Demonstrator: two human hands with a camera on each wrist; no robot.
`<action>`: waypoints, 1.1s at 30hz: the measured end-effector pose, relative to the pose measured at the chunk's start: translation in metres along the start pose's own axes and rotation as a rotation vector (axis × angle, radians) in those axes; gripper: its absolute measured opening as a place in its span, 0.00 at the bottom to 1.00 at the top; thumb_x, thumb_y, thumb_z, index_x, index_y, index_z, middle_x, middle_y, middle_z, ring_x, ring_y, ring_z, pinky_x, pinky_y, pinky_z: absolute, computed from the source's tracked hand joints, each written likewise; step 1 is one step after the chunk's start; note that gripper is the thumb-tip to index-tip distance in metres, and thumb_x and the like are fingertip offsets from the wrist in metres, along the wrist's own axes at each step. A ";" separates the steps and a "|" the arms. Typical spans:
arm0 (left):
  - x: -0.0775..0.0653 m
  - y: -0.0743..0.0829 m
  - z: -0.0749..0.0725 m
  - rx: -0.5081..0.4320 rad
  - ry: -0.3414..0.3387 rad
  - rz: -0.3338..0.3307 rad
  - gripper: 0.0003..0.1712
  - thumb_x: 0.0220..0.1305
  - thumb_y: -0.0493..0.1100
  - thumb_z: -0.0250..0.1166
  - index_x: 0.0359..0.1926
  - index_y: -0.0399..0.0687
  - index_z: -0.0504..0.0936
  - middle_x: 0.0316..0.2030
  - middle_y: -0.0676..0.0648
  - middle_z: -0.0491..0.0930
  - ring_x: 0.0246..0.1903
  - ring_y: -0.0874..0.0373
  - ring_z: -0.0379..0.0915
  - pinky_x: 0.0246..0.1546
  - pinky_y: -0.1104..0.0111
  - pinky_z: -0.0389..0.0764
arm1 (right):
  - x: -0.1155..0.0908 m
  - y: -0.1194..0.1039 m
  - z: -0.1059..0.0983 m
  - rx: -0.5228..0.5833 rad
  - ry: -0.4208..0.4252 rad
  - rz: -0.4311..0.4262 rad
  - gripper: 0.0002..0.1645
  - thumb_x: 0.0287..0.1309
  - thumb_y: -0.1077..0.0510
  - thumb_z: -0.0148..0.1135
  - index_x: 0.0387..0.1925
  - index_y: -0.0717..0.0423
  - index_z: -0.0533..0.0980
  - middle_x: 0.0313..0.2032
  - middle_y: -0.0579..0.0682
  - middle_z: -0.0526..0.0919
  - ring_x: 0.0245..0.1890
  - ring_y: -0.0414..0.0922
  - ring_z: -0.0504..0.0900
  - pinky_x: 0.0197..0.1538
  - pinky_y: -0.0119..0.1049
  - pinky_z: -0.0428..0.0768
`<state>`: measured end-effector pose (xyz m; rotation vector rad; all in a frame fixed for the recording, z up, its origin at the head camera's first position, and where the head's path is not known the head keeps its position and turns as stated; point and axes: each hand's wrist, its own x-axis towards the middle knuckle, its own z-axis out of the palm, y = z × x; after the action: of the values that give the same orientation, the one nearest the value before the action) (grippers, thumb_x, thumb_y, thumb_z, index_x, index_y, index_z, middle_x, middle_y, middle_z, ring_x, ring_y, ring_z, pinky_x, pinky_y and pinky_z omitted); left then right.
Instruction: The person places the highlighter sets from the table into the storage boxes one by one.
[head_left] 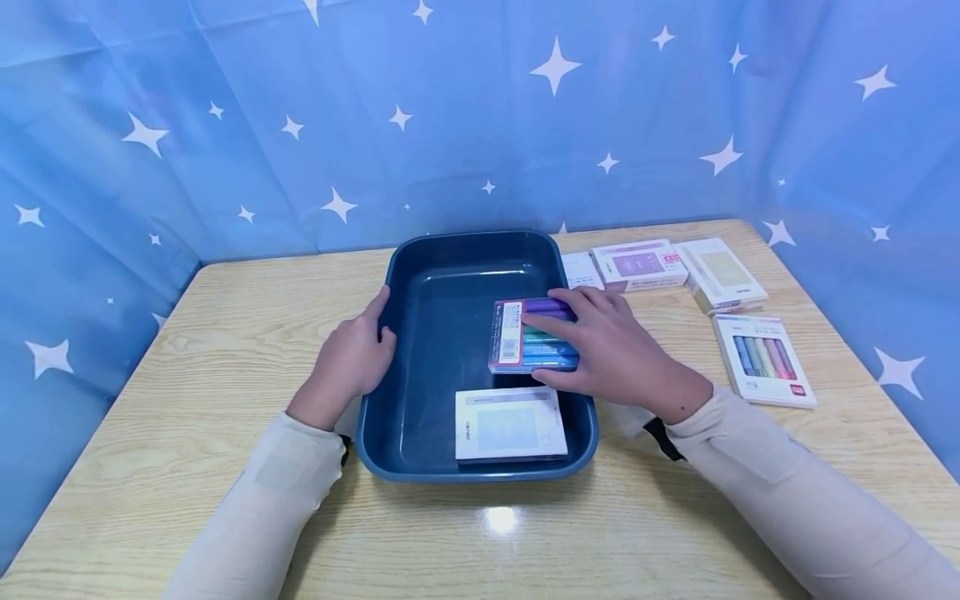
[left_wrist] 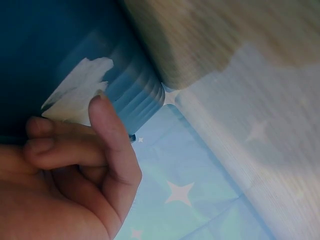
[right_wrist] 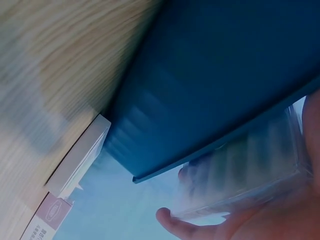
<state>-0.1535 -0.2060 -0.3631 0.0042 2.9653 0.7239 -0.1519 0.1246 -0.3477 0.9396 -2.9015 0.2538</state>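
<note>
- A white box (head_left: 510,423) lies in the near right part of a blue tub (head_left: 480,477) on the table (head_left: 187,433).
- The right hand (head_left: 611,346) grasps a clear pack of pens (head_left: 534,335) above the tub's right side.
- The left hand (head_left: 348,354) grips the tub's left rim.
- Right of the tub lies a windowed pen box (head_left: 765,360).
- Beyond it, three boxes (head_left: 639,265) lie near the table's far edge.
- Behind hangs a starry blue curtain (head_left: 480,150).

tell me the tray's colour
The tray is dark blue, best seen in the head view.
</note>
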 end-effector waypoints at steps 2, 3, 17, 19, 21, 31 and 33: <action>0.000 0.000 0.000 0.000 -0.002 -0.001 0.37 0.75 0.44 0.46 0.80 0.52 0.46 0.14 0.47 0.69 0.12 0.52 0.69 0.15 0.66 0.71 | 0.002 -0.001 0.000 0.002 -0.005 0.003 0.45 0.52 0.28 0.67 0.70 0.35 0.70 0.71 0.59 0.64 0.69 0.59 0.63 0.66 0.64 0.60; 0.000 0.000 0.000 0.000 -0.002 -0.002 0.37 0.75 0.44 0.46 0.80 0.52 0.46 0.14 0.47 0.69 0.12 0.52 0.69 0.15 0.66 0.71 | 0.002 -0.001 0.000 0.003 -0.009 0.005 0.45 0.52 0.28 0.67 0.70 0.35 0.70 0.72 0.59 0.64 0.69 0.60 0.62 0.67 0.65 0.60; 0.001 0.000 -0.002 0.006 0.004 -0.001 0.37 0.75 0.44 0.47 0.80 0.52 0.47 0.14 0.47 0.68 0.12 0.52 0.69 0.15 0.67 0.70 | 0.018 -0.012 0.004 0.028 -0.018 -0.059 0.44 0.53 0.28 0.66 0.70 0.36 0.70 0.71 0.60 0.64 0.69 0.59 0.62 0.64 0.66 0.66; 0.001 0.001 -0.002 0.005 0.003 0.000 0.37 0.75 0.44 0.47 0.80 0.52 0.47 0.14 0.47 0.68 0.12 0.52 0.69 0.15 0.66 0.70 | 0.020 -0.014 0.004 0.026 -0.018 -0.066 0.44 0.53 0.28 0.66 0.69 0.36 0.71 0.71 0.60 0.65 0.69 0.59 0.62 0.64 0.67 0.66; 0.001 0.001 -0.002 0.005 0.001 0.002 0.37 0.75 0.44 0.47 0.80 0.52 0.47 0.14 0.47 0.69 0.12 0.52 0.69 0.15 0.66 0.70 | 0.022 -0.015 0.005 0.026 -0.026 -0.066 0.44 0.52 0.28 0.67 0.69 0.37 0.71 0.71 0.60 0.65 0.69 0.59 0.62 0.65 0.67 0.65; 0.001 0.001 0.000 -0.007 -0.002 0.002 0.37 0.75 0.44 0.47 0.80 0.52 0.46 0.14 0.47 0.69 0.11 0.52 0.69 0.15 0.67 0.70 | 0.028 -0.021 0.012 0.018 -0.061 -0.075 0.44 0.52 0.27 0.66 0.69 0.38 0.72 0.70 0.59 0.67 0.68 0.58 0.63 0.67 0.67 0.63; 0.000 0.001 0.000 -0.007 0.002 -0.001 0.37 0.75 0.44 0.47 0.80 0.52 0.46 0.14 0.47 0.68 0.11 0.52 0.69 0.15 0.67 0.69 | 0.029 -0.023 0.014 0.012 -0.065 -0.083 0.45 0.52 0.27 0.66 0.69 0.38 0.72 0.70 0.58 0.67 0.68 0.58 0.63 0.67 0.66 0.62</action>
<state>-0.1534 -0.2052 -0.3629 0.0017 2.9641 0.7345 -0.1625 0.0871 -0.3546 1.0868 -2.9133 0.2404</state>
